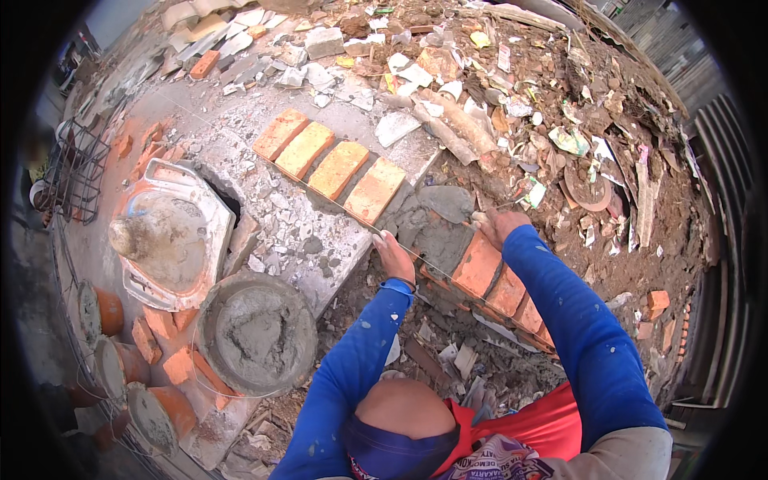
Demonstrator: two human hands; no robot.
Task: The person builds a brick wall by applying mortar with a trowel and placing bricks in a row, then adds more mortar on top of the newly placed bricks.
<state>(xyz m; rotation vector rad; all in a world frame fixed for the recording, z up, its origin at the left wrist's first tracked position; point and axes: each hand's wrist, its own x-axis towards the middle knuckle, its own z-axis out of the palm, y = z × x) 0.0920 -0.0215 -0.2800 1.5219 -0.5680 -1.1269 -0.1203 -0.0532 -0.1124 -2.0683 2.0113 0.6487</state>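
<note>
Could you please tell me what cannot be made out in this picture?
- Head view: whether the right hand grips anything; the hand hides its own palm.
- Head view: what lies beneath the wet mortar between the bricks; the mortar covers it.
- Head view: the bottom of the round tub; the grey mix hides it.
- Head view: the left blue sleeve's upper end; the lower edge cuts it off.

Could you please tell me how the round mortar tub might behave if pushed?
The tub would probably feel heavy, given the grey mortar inside. Its wide shape suggests it would slide rather than tip, though brick pieces beside it might block it.
</note>
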